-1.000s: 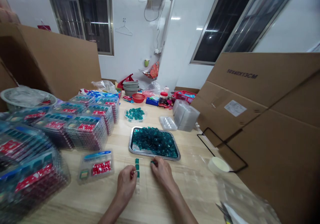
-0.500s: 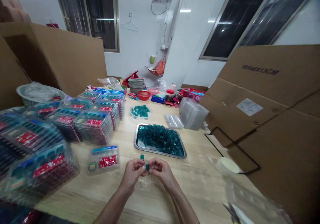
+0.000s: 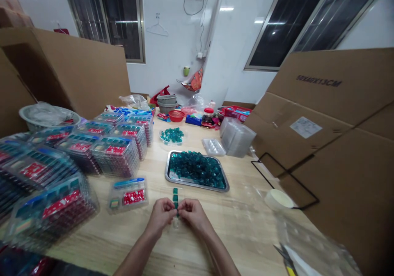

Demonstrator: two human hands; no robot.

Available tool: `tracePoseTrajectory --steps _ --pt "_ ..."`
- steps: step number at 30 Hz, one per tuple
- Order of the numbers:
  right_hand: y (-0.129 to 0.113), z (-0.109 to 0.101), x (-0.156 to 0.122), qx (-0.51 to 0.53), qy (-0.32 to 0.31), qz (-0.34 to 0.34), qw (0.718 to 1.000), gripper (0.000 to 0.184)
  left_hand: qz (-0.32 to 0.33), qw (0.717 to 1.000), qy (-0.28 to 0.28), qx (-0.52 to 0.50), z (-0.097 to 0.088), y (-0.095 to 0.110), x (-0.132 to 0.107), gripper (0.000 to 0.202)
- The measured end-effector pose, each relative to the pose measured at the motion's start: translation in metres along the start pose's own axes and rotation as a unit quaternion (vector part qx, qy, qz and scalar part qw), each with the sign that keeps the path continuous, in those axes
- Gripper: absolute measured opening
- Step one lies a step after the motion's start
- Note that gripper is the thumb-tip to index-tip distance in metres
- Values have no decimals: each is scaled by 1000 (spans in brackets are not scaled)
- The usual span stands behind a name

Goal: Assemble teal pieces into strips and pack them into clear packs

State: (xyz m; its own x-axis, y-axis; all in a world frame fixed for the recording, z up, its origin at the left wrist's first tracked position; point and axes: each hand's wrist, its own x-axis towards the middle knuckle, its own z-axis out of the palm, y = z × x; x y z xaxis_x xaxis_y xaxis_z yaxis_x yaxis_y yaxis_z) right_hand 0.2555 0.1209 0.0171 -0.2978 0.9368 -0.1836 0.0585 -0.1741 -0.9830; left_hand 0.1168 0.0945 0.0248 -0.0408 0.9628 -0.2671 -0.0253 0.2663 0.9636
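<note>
Fingers [image 3: 171,207] partly hide small teal pieces [image 3: 175,198].

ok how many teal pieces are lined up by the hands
3 show: small square teal pieces in a straight row on the pale wooden table, below the steel tray, above the left hand and right hand. Fingers may hide more.

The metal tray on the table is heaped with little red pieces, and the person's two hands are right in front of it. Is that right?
Not quite: the pieces heaped on the metal tray are dark teal, not red, as the head view shows. The rest stands: the person's left hand and right hand are right in front of the tray.
</note>
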Motion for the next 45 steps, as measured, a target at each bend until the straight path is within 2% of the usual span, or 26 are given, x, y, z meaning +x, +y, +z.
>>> tracePoseTrajectory --steps 4,8,12,16,21,25,27,29,34,37,41,44,45 --pt "3 1 -2 -58 22 -19 998 9 32 993 22 115 1 -3 1 3" --pt "-1 2 -4 -120 26 -53 991 12 34 991 17 130 0 -4 3 5" --pt "2 2 -3 -119 12 -69 990 13 10 992 -18 125 -3 -10 7 6" --pt "8 1 -1 -138 21 -76 987 16 32 985 -6 169 -4 -14 10 13" --pt "2 6 -4 -224 45 -95 969 18 71 968 29 238 -1 -11 6 10" --pt "-3 8 -6 -300 66 -118 944 21 138 933 47 329 -2 -9 1 13" --pt "-6 1 -1 -312 51 -111 942 19 145 924 39 353 -4 -11 3 13" --pt "-10 -13 10 -327 55 -102 938 17 123 935 26 331 -6 -13 7 11" --pt "-26 -55 51 -396 179 -99 895 16 69 971 12 228 -9 -19 15 5" --pt "-30 -66 69 -419 221 -83 877 20 54 977 19 203 -8 -18 15 6" --pt "-30 -71 74 -384 235 -76 890 17 52 976 21 212 -7 -14 13 9" --pt "-28 -72 65 -307 213 -80 924 5 60 976 6 210 -8 -13 15 10" --pt "-26 -71 60 -274 198 -80 938 7 63 977 2 201 -9 -13 16 10"
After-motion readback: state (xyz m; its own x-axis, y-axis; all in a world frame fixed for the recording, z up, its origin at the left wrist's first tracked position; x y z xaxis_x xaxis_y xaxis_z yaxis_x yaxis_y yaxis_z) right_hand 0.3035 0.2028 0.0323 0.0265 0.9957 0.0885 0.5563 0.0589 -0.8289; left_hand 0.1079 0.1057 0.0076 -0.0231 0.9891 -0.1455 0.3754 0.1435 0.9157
